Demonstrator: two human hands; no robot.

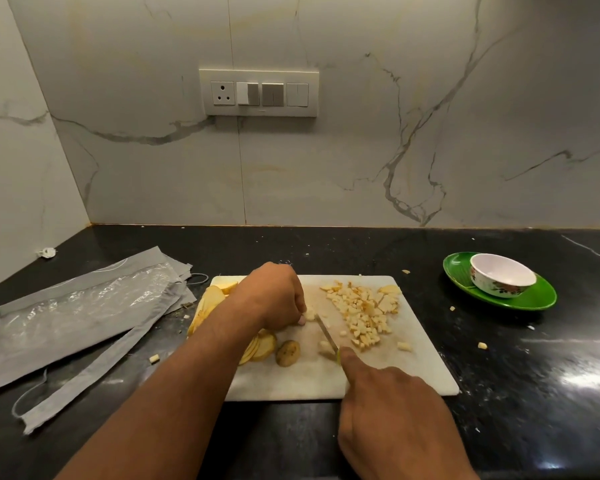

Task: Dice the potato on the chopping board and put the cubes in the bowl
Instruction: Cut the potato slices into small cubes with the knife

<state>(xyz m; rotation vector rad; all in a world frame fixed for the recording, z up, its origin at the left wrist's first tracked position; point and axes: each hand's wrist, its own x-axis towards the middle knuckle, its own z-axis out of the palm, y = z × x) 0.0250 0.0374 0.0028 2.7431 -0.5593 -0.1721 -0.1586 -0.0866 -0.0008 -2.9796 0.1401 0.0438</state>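
Head view: dicing roughly half done, by the look of it. A heap of pale cubes (362, 311) piled at the chopping board's (413, 368) two o'clock; none in the bowl (502, 279) so far (white, floral-rimmed, seemingly empty, seated on a glossy green plate (520, 301) well off at three o'clock).

Still to cut: fanned potato slices (207, 304) at nine o'clock, skin-edged rounds, plus one end cap (287, 353) near six.

Left hand (274, 299), fingers curled, pinning a small potato piece (310, 314) at board centre. Right hand (392, 407) clamped on the knife (327, 334), forefinger stretched along its spine, thin blade angled toward eleven.

Board matte white, smooth. Counter black polished stone, flecked with stray bits. Crinkly clear-and-grey wrappers (73, 306) at nine.
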